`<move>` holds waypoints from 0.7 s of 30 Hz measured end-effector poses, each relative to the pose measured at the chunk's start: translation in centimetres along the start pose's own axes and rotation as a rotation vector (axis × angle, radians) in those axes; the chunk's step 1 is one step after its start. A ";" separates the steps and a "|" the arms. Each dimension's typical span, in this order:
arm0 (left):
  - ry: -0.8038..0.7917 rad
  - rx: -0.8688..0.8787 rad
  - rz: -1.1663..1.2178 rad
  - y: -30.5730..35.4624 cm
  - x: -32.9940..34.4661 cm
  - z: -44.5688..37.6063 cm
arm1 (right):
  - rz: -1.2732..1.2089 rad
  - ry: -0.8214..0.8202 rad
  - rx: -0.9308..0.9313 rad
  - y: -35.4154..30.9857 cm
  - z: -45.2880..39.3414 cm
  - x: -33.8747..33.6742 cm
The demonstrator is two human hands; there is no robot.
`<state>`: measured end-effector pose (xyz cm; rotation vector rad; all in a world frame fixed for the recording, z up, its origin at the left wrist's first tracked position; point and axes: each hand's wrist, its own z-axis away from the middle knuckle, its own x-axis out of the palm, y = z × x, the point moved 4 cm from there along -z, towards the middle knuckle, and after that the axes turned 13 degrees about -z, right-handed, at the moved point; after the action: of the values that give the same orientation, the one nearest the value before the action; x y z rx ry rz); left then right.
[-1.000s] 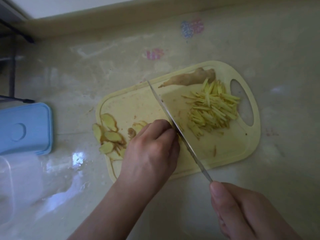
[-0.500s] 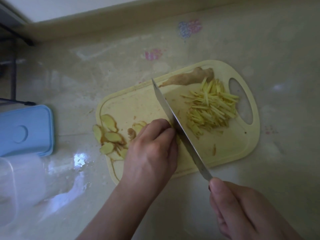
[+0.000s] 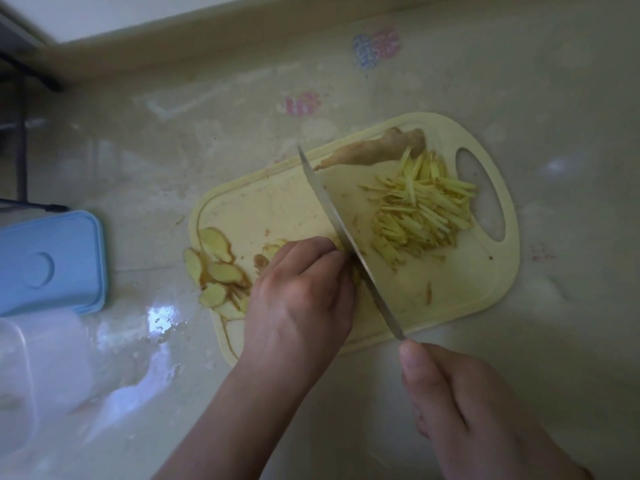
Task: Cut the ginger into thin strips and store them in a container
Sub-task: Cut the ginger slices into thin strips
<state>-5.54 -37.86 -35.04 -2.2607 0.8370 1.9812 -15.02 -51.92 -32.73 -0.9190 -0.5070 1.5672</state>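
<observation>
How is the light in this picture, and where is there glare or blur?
Head view: dim, bluish light; glare on the wet counter left of the board; the clear container at lower left is blurred; the strips look fairly sharp.

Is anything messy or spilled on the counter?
Yes. A wet, shiny puddle sits on the counter left of the cutting board. Some ginger slices hang over the board's left edge. The ginger strips stay piled on the board.
</observation>
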 end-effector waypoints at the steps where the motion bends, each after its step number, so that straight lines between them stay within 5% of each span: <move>1: 0.010 -0.003 0.010 -0.1 -0.1 0.0 | 0.035 -0.001 -0.018 -0.2 0.0 0.1; 13: 0.003 -0.015 -0.024 -0.4 -0.5 -0.3 | -0.087 -0.109 0.118 -0.5 1.1 -0.2; 16: -0.037 -0.032 -0.057 -0.5 -0.5 -0.4 | -0.042 0.082 -0.033 -0.8 1.6 -0.7; 18: -0.048 -0.040 -0.037 -0.5 -0.5 -0.5 | -0.028 0.037 -0.019 -0.7 1.7 -0.1; 21: -0.060 -0.051 -0.019 -0.5 -0.5 -0.8 | 0.040 0.174 -0.212 -1.1 1.8 -0.4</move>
<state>-4.63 -37.49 -34.56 -2.2138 0.7654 2.0745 -15.72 -51.80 -30.71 -1.2218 -0.5396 1.4717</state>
